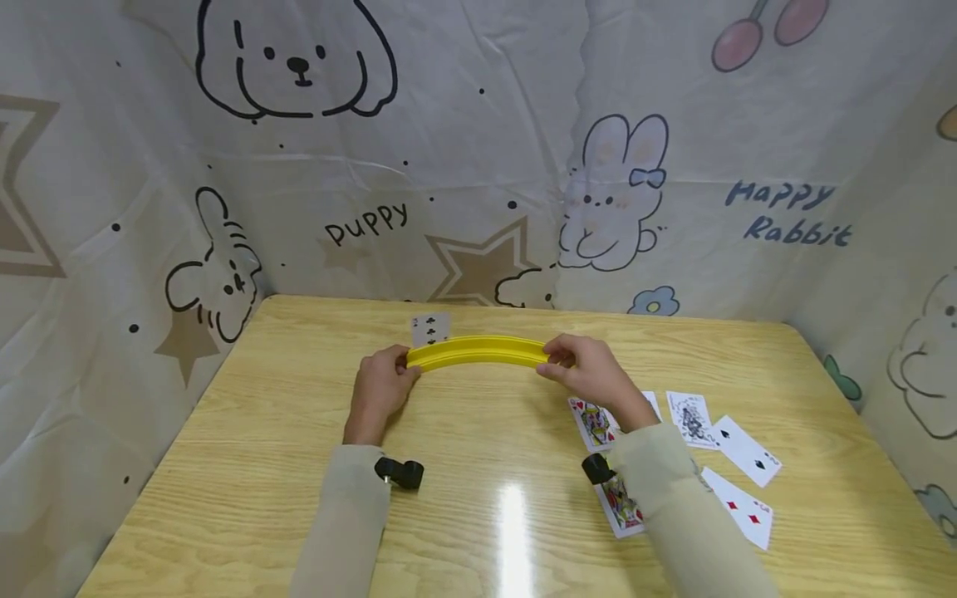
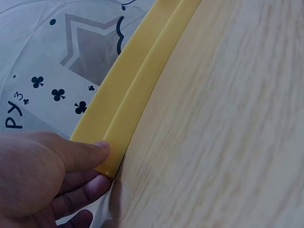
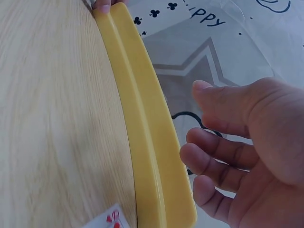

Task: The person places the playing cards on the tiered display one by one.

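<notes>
A yellow curved playing-card holder stands near the back of the table. Upright in its left part is a three of clubs, whose lower edge is hidden behind the holder's front wall. My left hand pinches the holder's left end, the thumb on the front face in the left wrist view. At the other end is my right hand, its fingers loosely bent around nothing. The right wrist view shows those fingertips right beside the holder, with the thumb apart from it.
Several cards lie face up at the right: a joker, a spade card, a diamond card and a red-suited face card. Another face card is partly under the right sleeve. A printed curtain hangs behind the table.
</notes>
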Demonstrator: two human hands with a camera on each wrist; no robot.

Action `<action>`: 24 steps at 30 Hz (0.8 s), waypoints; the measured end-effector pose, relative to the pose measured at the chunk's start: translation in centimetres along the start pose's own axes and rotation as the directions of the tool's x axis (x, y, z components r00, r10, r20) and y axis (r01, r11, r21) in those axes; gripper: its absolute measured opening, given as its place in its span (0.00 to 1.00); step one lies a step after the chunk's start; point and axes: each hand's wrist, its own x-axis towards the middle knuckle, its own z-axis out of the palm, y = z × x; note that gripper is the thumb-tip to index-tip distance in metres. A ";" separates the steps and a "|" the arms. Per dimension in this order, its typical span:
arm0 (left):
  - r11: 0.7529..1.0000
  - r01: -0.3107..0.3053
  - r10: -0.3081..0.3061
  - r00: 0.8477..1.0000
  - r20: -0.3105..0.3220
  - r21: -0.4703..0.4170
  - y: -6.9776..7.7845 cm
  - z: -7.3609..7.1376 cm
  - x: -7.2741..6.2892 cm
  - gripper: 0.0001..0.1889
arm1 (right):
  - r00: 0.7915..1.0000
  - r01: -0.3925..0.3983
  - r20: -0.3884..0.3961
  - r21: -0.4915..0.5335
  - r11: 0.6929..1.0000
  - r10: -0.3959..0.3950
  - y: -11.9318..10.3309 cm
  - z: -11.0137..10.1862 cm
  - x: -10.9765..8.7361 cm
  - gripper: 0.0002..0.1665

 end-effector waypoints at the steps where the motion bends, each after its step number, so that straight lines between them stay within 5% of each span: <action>1: 1.000 -0.001 0.001 1.000 0.000 0.001 -0.1 0.0 0.0 0.20 | 1.000 -0.004 -0.002 -0.005 1.000 0.004 0.2 -0.1 -0.2 0.20; 24: 1.000 0.006 -0.006 1.000 0.011 -0.017 0.0 0.0 0.0 0.20 | 0.990 -0.136 0.015 -0.047 0.990 0.137 3.5 -1.9 -3.4 0.20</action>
